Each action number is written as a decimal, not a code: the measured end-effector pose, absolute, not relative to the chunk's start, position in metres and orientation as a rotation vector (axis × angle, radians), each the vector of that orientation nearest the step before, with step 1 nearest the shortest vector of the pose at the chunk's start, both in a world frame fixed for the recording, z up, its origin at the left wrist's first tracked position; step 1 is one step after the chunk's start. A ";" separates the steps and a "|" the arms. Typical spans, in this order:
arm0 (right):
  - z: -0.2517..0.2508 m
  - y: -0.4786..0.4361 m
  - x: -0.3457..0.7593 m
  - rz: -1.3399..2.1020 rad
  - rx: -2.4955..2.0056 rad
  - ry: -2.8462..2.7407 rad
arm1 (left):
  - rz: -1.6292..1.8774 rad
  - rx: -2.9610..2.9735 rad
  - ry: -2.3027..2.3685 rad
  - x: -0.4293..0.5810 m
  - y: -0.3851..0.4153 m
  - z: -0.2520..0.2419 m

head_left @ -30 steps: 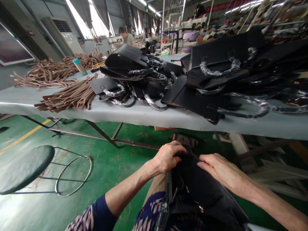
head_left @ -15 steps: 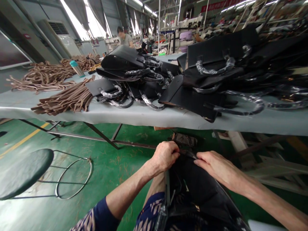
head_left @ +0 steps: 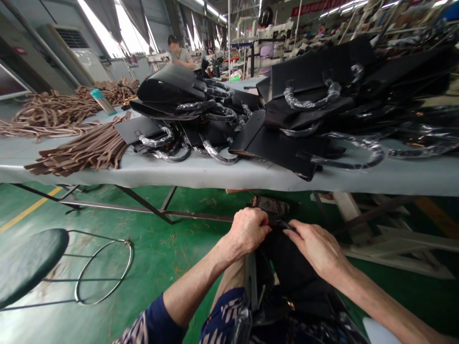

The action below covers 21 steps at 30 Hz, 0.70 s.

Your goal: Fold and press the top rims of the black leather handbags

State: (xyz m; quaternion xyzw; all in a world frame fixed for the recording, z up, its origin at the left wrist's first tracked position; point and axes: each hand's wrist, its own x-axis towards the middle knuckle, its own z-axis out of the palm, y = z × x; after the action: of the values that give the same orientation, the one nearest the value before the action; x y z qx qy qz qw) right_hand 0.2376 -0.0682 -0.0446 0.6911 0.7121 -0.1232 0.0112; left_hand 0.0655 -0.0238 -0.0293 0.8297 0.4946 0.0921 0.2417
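Note:
A black bag [head_left: 297, 267] lies across my lap, its upper edge raised between my hands. My left hand [head_left: 249, 229] is closed on that edge, thumb and fingers pinched together. On the other side my right hand [head_left: 315, 246] pinches the same edge between thumb and fingers. Below my hands the bag hangs partly open, with a small gold-coloured fitting [head_left: 291, 304] showing. Clear plastic wrap [head_left: 242, 322] shows beside my leg at the bag's left side.
Black bags [head_left: 304, 76] with plastic-wrapped handles are piled on a grey-covered table [head_left: 201, 174]. Brown strips [head_left: 82, 148] and a bottle [head_left: 103, 101] lie to the left. A green stool [head_left: 34, 263] stands at lower left. A person [head_left: 179, 53] is in the back.
My right hand has shifted slightly left along the edge, closer to my left hand. The view has turned a little, so the table items appear farther left.

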 end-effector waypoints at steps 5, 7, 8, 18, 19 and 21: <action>-0.044 -0.066 0.240 -0.391 2.145 2.267 | 0.202 2.291 1.347 0.068 -0.018 -0.029; -0.042 -0.065 0.242 -0.462 2.139 2.314 | 0.188 2.306 1.368 0.069 -0.017 -0.027; -0.041 -0.064 0.243 -0.499 2.143 2.333 | 0.187 2.317 1.373 0.070 -0.017 -0.027; -0.042 -0.063 0.244 -0.464 2.141 2.331 | 0.238 2.347 1.372 0.077 -0.019 -0.037; -0.043 -0.063 0.244 -0.454 2.142 2.326 | 0.243 2.353 1.370 0.077 -0.019 -0.038; -0.044 -0.062 0.244 -0.457 2.156 2.329 | 0.252 2.365 1.360 0.078 -0.020 -0.039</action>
State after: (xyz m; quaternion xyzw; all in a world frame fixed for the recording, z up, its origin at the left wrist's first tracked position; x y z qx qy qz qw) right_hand 0.2437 -0.0616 -0.0437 0.6721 0.7259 -0.1425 -0.0326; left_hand 0.0776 -0.0197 -0.0393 0.8457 0.4866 0.0900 0.1996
